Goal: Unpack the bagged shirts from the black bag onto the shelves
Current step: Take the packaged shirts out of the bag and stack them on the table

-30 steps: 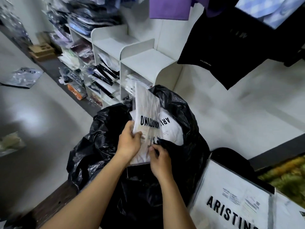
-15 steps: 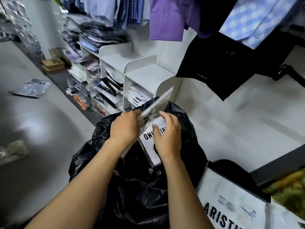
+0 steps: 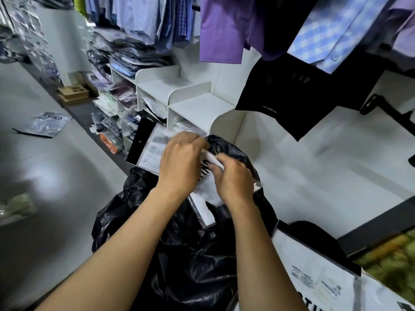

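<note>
The big black bag (image 3: pixel 179 248) stands open on the floor below me. Above its mouth my left hand (image 3: pixel 179 167) grips a clear-wrapped shirt pack (image 3: pixel 150 149) with a black edge, lifted toward the shelves. My right hand (image 3: pixel 233 178) pinches a white bagged shirt (image 3: pixel 208 194) with black lettering, which sticks up out of the bag. The two hands are close together. White shelf cubbies (image 3: pixel 202 108) stand just beyond the bag, some holding packed shirts.
Hanging shirts (image 3: pixel 222 28) and a black garment (image 3: pixel 303 95) overhang the shelves. Stacks of packed shirts (image 3: pixel 134 57) fill shelves at the left. A white branded carton (image 3: pixel 318 279) sits at the right. A loose pack (image 3: pixel 42 124) lies on the grey floor.
Both hands have risen out of the bag's mouth with the packs. The left hand has swung one pack up and left toward the cubbies. My view has tilted upward.
</note>
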